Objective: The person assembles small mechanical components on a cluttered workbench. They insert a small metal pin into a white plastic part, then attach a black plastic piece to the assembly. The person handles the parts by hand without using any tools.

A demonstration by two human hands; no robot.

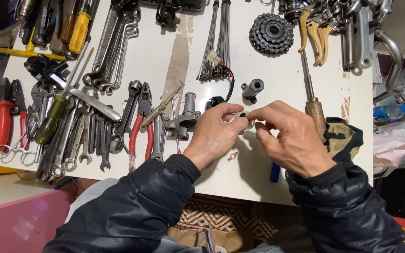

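Observation:
Over the white table (277, 79), my left hand (214, 133) and my right hand (289, 138) meet fingertip to fingertip on a small grey metal part (243, 117). Both pinch it just above the tabletop; most of it is hidden by the fingers. A small copper washer (232, 156) lies on the table under my hands. A black cylindrical part (253, 89) and a black piece with a red-and-black wire (215, 101) lie just beyond my fingers.
Wrenches (113, 47), red-handled pliers (141, 126), a green-handled screwdriver (52, 119) and a grey metal fitting (186, 117) crowd the left. Spokes (219, 42), a sprocket cluster (271, 33) and a wooden-handled tool (315, 110) lie beyond. A camouflage cloth (345, 138) sits right.

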